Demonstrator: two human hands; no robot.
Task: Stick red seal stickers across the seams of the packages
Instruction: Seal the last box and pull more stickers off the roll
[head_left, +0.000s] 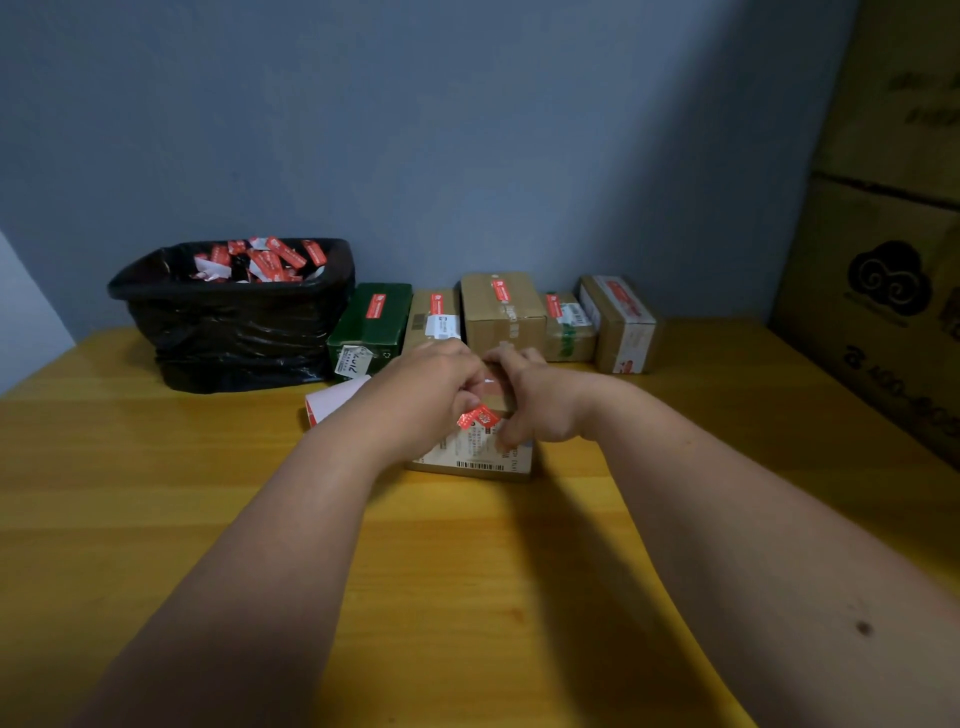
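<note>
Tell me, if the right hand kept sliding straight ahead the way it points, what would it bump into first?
Probably the tall brown box in the back row; the right hand points toward it from over the near package. Depth is hard to judge.

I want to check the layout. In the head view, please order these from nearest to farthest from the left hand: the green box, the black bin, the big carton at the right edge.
From the left hand:
1. green box, just behind it, slightly left.
2. black bin, farther left, by the wall.
3. big carton, far across at the right edge.
</note>
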